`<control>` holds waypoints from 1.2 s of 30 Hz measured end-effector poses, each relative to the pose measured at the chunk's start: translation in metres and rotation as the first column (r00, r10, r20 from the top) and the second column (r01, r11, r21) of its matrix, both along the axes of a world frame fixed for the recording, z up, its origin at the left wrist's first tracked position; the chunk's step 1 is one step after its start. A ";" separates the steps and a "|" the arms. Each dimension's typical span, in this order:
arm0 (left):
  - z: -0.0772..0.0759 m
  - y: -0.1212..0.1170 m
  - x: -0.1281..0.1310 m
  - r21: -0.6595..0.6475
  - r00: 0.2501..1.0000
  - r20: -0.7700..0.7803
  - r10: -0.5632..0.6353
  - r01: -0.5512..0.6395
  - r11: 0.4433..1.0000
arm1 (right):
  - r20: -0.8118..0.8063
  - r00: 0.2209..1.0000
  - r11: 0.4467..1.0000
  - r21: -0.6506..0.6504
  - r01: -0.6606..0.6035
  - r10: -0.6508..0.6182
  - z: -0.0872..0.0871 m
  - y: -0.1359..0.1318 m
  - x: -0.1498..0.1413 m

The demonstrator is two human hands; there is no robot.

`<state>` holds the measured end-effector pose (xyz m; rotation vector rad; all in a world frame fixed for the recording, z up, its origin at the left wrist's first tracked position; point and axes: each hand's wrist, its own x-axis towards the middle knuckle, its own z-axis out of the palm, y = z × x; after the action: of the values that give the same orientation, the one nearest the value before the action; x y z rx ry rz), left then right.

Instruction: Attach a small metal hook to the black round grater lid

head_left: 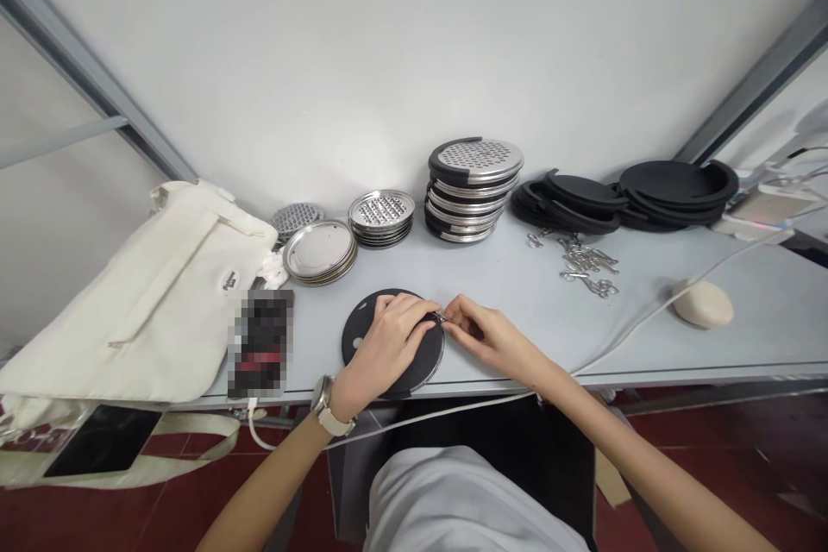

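A black round disc with a silvery edge lies at the front of the table. Across its top rests my left hand, thumb and forefinger closed on the rim at the right side. There, my right hand pinches a small metal clasp against the rim. The fingers partly cover the clasp, so its exact fit on the disc is hidden. Several similar metal clasps lie in a loose heap further back on the right.
Along the wall stand stacked metal grater discs, plain metal discs, grater discs with black rims and black round holders. A white bag and phone lie left. A white cable passes a beige oval object.
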<state>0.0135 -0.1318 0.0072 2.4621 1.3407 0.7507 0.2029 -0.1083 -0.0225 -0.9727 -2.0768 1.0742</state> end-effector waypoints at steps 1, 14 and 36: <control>0.000 0.000 0.000 -0.001 1.000 0.002 -0.001 0.001 1.000 | 0.007 1.000 1.000 0.002 0.004 -0.004 0.000 0.000 0.000; 0.000 0.000 0.000 -0.027 1.000 0.028 -0.013 0.014 1.000 | 0.031 1.000 0.999 0.033 0.000 -0.001 -0.001 0.000 0.000; 0.001 0.000 0.000 -0.033 0.999 0.035 -0.030 0.031 0.999 | 0.036 0.999 0.999 0.042 -0.025 0.024 0.005 -0.004 -0.001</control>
<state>0.0136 -0.1321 0.0081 2.4269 1.2897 0.7536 0.2015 -0.1121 -0.0176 -0.9542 -2.1362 1.0280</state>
